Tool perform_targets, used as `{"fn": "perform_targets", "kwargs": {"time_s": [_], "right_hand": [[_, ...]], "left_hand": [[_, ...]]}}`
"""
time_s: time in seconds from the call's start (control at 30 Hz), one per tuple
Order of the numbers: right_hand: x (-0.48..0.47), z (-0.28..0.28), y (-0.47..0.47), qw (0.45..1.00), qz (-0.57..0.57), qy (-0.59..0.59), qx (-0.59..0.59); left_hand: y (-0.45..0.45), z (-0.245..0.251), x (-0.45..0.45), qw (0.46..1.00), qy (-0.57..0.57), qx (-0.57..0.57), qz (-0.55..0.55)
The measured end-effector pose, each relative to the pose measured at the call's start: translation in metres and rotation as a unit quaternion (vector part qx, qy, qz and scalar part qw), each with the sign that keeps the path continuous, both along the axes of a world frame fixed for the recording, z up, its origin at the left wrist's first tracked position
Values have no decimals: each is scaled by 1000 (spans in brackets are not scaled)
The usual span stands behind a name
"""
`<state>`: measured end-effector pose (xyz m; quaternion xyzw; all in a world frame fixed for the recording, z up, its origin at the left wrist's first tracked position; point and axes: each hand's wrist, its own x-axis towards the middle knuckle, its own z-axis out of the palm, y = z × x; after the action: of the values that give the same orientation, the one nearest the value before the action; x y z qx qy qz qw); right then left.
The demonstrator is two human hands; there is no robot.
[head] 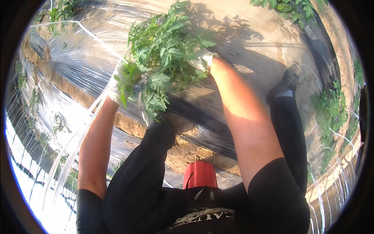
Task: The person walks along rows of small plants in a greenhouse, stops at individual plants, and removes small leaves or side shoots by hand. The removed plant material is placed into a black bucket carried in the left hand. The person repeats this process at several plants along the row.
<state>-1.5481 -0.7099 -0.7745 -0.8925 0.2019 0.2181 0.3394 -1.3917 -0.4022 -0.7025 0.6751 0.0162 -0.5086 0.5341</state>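
Observation:
A leafy tomato plant with a small yellow flower rises in front of me, between my two hands. My left hand, in a white glove, is at the plant's left side, its fingers mostly hidden by leaves. White plastic twine passes along that hand and slants down to the lower left; another length leads to the upper left. My right hand, also gloved in white, reaches into the foliage from the right. Leaves cover its fingertips, so its grip cannot be made out.
Plastic mulch film covers the beds, with a strip of bare soil between sheets. A red plastic container is between my legs. My shoe rests at right. More tomato plants and hanging strings line the right side.

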Motion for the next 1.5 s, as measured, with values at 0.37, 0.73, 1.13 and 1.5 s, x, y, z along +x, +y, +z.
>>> {"fn": "perform_targets", "kwargs": {"time_s": [0.37,0.73,1.13,1.5], "right_hand": [[-12,11,0,1000,10,14,9],[-43,11,42,938,-222,-49,261],[-66,1,-14,905,-374,-115,167],[-111,34,-33,823,-521,7,226]], "left_hand": [[-28,30,-9,989,93,-12,113],[-17,13,-4,977,144,-5,158],[-32,27,-7,990,68,37,117],[-30,23,-7,998,-4,55,-2]]}}
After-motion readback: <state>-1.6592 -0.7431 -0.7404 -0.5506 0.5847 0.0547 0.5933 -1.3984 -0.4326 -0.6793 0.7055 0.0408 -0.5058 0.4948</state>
